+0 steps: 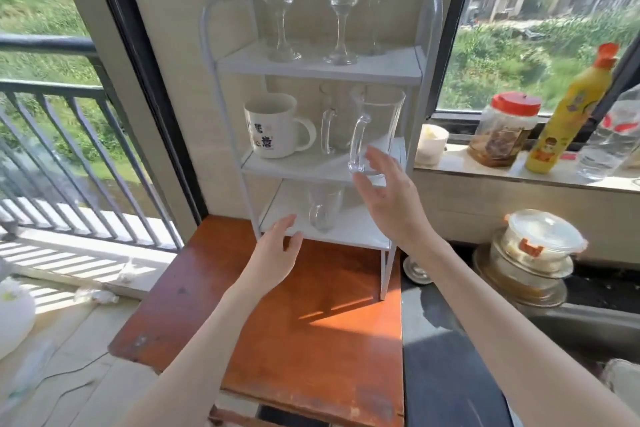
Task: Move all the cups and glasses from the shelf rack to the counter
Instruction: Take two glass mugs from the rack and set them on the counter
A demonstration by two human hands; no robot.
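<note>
Reach is the whole question: the clear glass mug with a thick looped handle stands upright at the right end of the middle tier of the white three-tier metal shelf rack, and the right hand is just below and in front of it, fingers spread and empty. Its fingertips sit beside the foot of the handle, which faces near and left; whether they touch the glass cannot be told. The mug's long axis is vertical, so a grip would likely come from the near side, around handle or wall.

Lower and to the left, the left hand is also spread and empty, near the front edge of the bottom tier, where a small clear glass cup stands just to its right. The right hand is plainly the nearer one to the big mug.

On the middle tier, a second clear handled glass stands just left of the mug and farther back, and a white ceramic mug with dark lettering stands at the left end. Tall clear stemmed glasses stand on the top tier. The reddish-brown wooden counter in front of the rack holds no cups in view, so the job looks barely begun.
</note>
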